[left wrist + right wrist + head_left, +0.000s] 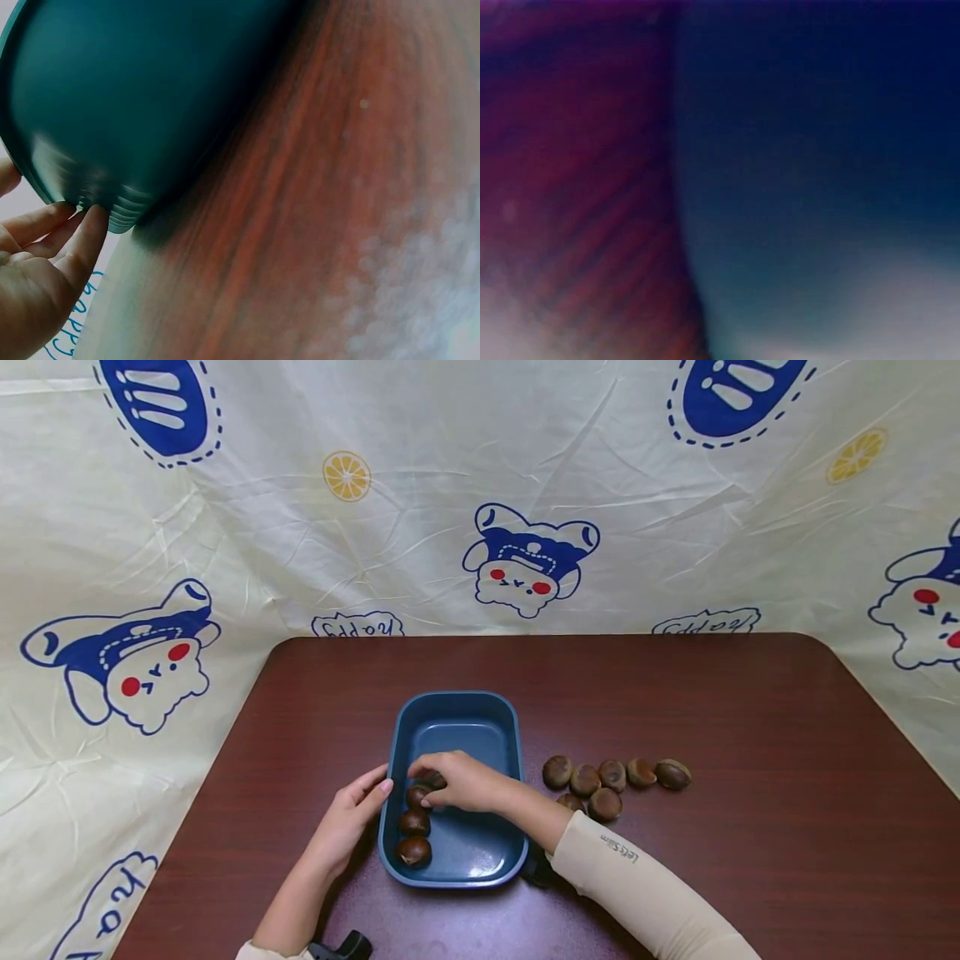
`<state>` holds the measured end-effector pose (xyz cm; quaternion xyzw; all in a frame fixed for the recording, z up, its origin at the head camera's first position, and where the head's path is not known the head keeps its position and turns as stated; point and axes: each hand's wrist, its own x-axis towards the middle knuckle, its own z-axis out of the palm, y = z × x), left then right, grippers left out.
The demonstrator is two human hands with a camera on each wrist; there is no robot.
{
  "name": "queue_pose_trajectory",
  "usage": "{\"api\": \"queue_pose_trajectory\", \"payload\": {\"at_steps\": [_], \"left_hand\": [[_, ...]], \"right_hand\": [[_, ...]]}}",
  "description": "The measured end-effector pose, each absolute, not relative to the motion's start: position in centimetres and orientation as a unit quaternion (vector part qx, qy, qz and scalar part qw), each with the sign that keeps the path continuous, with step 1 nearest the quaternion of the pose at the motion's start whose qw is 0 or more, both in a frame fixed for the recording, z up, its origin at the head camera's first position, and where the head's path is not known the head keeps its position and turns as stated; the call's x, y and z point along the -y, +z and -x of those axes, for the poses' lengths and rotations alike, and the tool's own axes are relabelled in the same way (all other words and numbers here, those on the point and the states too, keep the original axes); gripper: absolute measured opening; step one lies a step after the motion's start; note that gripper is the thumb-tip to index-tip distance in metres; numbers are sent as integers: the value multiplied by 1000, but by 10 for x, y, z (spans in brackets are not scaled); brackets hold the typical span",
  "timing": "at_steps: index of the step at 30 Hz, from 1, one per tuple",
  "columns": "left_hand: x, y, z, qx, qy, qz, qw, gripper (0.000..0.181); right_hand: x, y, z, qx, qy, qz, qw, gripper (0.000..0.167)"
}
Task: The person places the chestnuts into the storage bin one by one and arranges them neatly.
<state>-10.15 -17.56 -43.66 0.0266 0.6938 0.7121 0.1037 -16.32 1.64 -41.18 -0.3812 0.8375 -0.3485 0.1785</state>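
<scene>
A blue rectangular tray (465, 885) stands on the table. Along its left inner side, several brown chestnuts (414, 852) lie in a column. My right hand (465, 781) reaches into the tray from the right, with thumb and fingers curled round a chestnut (432, 779) at the far end of that column; the fingers partly cover it. At the tray's left wall, my left hand (348, 818) rests its fairly straight fingers against the outside. The left wrist view shows those fingertips (94, 217) touching the ribbed outer wall. Only a blurred tray side (795, 165) fills the right wrist view's right part.
Several more chestnuts (604, 805) lie in two loose rows on the table, right of the tray and beyond my right forearm. The brown table (750, 718) ends at a patterned white cloth (420, 560) behind. A black object (345, 946) is at my left wrist.
</scene>
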Motion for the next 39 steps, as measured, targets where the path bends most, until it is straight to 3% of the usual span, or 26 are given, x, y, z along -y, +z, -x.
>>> {"api": "queue_pose_trajectory", "payload": {"at_steps": [22,39], "left_hand": [[175,-437,103,-699,709,-12,98,42],[177,-436,101,-702,704,-10,104,43]], "right_hand": [[-34,-400,167,-776,-511,358,91,33],[-102,-389,160,-797,-525,297,31,32]]}}
